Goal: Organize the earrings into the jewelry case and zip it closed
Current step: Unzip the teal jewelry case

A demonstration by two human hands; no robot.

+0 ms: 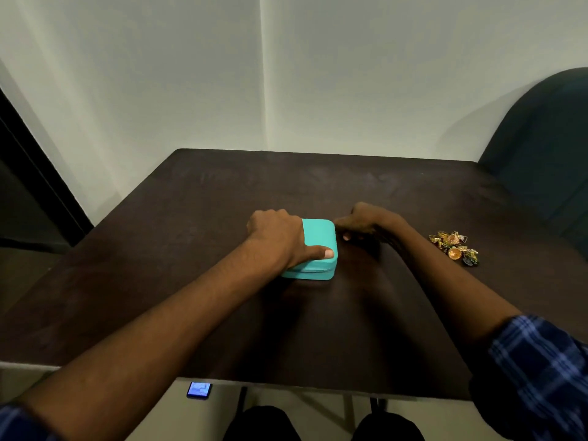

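A teal jewelry case (319,237) lies shut on the dark table (191,249), near its middle. My left hand (280,238) lies on the case's left part, fingers curled over the far edge and thumb along the front right corner. My right hand (366,222) is at the case's right side, fingers curled and pinched together at its far right corner; what they pinch is too small to make out. A heap of gold earrings (454,248) with coloured parts lies on the table to the right, apart from both hands.
A dark chair (547,160) stands at the table's far right corner. A wall runs close behind the table. A small device with a lit screen (199,390) lies on the floor below the near table edge.
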